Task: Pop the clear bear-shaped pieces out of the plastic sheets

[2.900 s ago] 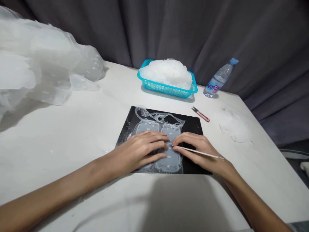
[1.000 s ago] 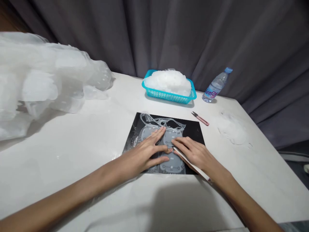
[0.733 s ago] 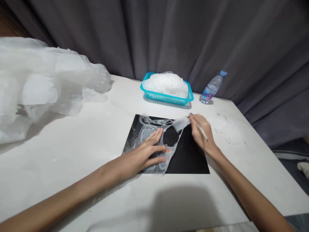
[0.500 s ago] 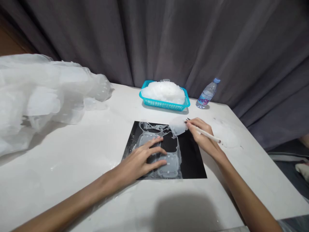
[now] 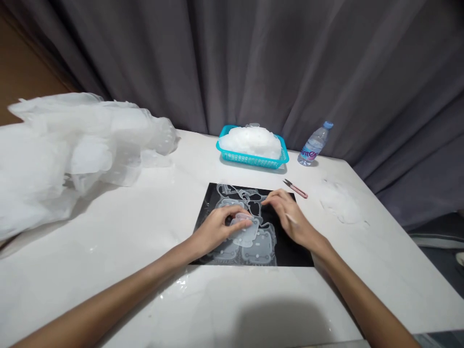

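On a black mat (image 5: 292,251) lies a clear plastic sheet (image 5: 258,251) with rounded, dotted panels and cut-out openings. My left hand (image 5: 221,224) pinches a small translucent piece (image 5: 244,234) between thumb and fingers, above the sheet. To its right, my right hand (image 5: 290,215) is over the mat with its fingers bent near the sheet's edge. A pale, thin stick-like thing shows against that palm; what the fingertips hold, if anything, is hidden. Thread snips (image 5: 296,189) with dark blades and a pink handle lie on the white table just beyond the right hand.
A turquoise basket (image 5: 235,158) heaped with white translucent pieces (image 5: 252,140) stands at the back. Right of it is a water bottle (image 5: 314,145). Crumpled clear plastic (image 5: 90,145) is piled at the left. Thin scraps (image 5: 342,203) lie on the right.
My left hand has lifted off the sheet and now pinches the translucent piece. The snips near my right hand now lie on the table. My right hand has moved nearer the sheet.
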A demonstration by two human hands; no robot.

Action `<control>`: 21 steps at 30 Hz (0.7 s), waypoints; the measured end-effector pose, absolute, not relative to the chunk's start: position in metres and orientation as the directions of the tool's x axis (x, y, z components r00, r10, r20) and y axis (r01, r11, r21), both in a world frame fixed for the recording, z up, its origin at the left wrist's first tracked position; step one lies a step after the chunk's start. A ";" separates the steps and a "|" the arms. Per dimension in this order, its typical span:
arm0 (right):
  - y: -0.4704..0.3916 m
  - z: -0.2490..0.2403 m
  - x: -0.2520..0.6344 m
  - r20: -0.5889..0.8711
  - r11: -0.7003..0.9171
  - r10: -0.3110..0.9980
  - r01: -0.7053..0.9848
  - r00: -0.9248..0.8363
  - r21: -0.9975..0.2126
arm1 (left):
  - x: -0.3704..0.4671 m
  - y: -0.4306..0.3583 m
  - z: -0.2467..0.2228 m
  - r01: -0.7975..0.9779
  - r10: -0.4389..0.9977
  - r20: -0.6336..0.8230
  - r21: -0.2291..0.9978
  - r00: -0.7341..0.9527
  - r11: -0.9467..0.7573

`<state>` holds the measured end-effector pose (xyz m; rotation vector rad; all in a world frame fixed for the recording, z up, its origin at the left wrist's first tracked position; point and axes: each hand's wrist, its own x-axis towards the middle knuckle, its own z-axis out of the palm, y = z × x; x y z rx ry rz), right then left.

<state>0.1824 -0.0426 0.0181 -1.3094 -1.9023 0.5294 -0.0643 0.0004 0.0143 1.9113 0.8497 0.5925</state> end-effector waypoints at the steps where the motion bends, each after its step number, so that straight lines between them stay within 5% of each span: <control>1: -0.043 0.014 0.177 0.318 0.406 0.914 0.595 -0.252 -0.693 | -0.064 0.000 0.014 0.310 0.764 0.063 0.890 0.642 -0.334; 6: -0.047 0.008 0.157 0.274 0.411 0.905 0.504 -0.326 -0.759 | -0.065 -0.001 0.013 0.364 0.751 0.084 0.836 0.655 -0.411; 9: -0.042 0.005 0.156 0.266 0.374 0.925 0.519 -0.272 -0.768 | -0.065 -0.009 0.010 0.419 0.720 0.201 0.698 0.664 -0.581; 12: -0.032 -0.003 0.159 0.261 0.283 0.956 0.670 -0.137 -0.686 | -0.067 -0.023 0.008 0.288 0.454 0.388 0.414 0.802 -0.863; 14: -0.026 -0.007 0.164 0.285 0.210 0.958 0.737 -0.025 -0.642 | -0.068 -0.031 0.009 0.159 0.300 0.423 0.337 0.855 -0.928; 17: -0.023 -0.007 0.175 0.292 0.174 0.956 0.771 0.016 -0.612 | -0.070 -0.029 0.016 0.211 0.504 0.358 0.610 0.786 -0.763; 21: -0.034 0.008 0.185 0.387 0.245 0.921 0.718 0.037 -0.651 | -0.072 -0.012 0.028 0.180 0.751 0.081 0.949 0.655 -0.259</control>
